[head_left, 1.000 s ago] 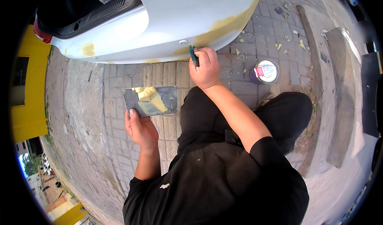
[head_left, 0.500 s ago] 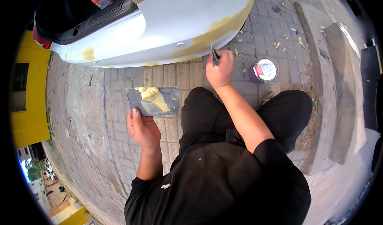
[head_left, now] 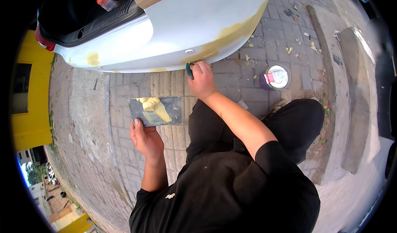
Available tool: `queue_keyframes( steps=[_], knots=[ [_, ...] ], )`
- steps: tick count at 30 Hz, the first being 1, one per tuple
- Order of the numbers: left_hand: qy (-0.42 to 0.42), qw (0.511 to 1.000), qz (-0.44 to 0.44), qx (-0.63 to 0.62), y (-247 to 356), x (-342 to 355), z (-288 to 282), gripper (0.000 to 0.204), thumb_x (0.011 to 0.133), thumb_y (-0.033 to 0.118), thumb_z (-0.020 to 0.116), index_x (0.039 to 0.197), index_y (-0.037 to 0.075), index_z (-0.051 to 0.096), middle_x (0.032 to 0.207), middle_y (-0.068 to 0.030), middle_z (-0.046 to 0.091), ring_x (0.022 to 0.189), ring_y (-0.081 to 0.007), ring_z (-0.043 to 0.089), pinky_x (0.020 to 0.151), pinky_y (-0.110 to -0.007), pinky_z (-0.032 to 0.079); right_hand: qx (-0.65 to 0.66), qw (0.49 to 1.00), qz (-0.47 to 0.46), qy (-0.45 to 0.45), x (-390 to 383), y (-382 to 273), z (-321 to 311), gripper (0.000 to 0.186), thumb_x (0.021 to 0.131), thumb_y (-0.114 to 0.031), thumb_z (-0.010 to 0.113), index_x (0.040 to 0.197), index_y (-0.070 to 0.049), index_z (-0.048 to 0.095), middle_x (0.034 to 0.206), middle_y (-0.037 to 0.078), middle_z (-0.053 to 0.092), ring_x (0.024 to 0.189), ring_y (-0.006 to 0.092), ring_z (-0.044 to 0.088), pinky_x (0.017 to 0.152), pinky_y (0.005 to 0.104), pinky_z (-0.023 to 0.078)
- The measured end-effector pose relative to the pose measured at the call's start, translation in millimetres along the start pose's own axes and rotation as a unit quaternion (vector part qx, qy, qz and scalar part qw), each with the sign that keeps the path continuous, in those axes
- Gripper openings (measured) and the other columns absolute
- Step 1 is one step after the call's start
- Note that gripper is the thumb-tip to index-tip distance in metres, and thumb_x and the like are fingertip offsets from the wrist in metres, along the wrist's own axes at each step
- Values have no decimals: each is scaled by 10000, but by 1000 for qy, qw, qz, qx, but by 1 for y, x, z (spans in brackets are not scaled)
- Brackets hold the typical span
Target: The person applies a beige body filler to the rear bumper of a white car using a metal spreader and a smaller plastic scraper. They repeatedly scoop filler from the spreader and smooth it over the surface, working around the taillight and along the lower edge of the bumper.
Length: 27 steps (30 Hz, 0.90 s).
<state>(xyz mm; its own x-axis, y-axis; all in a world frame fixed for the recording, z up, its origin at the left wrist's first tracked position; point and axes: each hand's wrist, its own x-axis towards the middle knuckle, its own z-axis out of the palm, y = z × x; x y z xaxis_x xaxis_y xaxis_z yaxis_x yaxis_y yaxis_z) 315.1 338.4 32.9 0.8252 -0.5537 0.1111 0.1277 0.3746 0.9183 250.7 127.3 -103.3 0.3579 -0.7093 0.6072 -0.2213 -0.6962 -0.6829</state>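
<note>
My left hand (head_left: 144, 138) grips the lower left corner of a dark flat board (head_left: 173, 111), which carries a mound and smear of pale yellow paste (head_left: 151, 107). My right hand (head_left: 201, 78) is closed on a dark green spreader (head_left: 190, 70) at the lower edge of a white car's rear bumper (head_left: 165, 43). Whether the spreader touches the bumper is hard to tell. Olive-yellow patches (head_left: 219, 43) run along the bumper's lower right, near a small round fitting (head_left: 189, 51). A round can (head_left: 279, 82) with a red-and-white tube (head_left: 273, 76) on its lid stands right of my right hand.
A plastic bottle (head_left: 107, 1) lies in the open boot at the upper left. My bent legs (head_left: 297, 121) rest over brick paving (head_left: 244, 84). Concrete kerbs (head_left: 351, 105) line the right side, with debris scattered beside them. A yellow structure (head_left: 33, 88) stands at the far left.
My right hand with the spreader has moved along the bumper's lower edge, first slightly rightward, then leftward and a little lower in view. My left hand and the board sit slightly lower.
</note>
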Motion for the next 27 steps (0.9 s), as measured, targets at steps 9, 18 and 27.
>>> queue_keyframes(
  steps=[9, 18, 27],
  knots=[
    [8, 999, -33, -7, 1, -2, 2, 201, 1042, 179, 481, 1046, 7, 586, 1093, -81, 663, 1013, -160, 626, 903, -325, 489, -27, 979, -13, 202, 14, 24, -58, 237, 764, 51, 696, 948, -9, 560, 971, 169, 602, 880, 370, 582, 771, 451, 490],
    [6, 999, -35, -8, -3, 0, 3, 224, 1046, 189, 471, 1060, -3, 585, 1068, -84, 666, 997, -154, 632, 897, -320, 491, -36, 980, 0, 195, 20, 13, -34, 278, 756, 46, 696, 983, -4, 543, 1007, 184, 592, 918, 394, 574, 805, 456, 487],
    [18, 1000, -24, 9, 0, -3, -6, 251, 1048, 194, 458, 1095, -18, 583, 1083, -102, 667, 1008, -172, 637, 903, -335, 499, 29, 998, -25, 53, 1, -19, 23, 311, 707, 19, 672, 997, 2, 561, 1065, 178, 565, 985, 396, 564, 853, 462, 476]
  ],
)
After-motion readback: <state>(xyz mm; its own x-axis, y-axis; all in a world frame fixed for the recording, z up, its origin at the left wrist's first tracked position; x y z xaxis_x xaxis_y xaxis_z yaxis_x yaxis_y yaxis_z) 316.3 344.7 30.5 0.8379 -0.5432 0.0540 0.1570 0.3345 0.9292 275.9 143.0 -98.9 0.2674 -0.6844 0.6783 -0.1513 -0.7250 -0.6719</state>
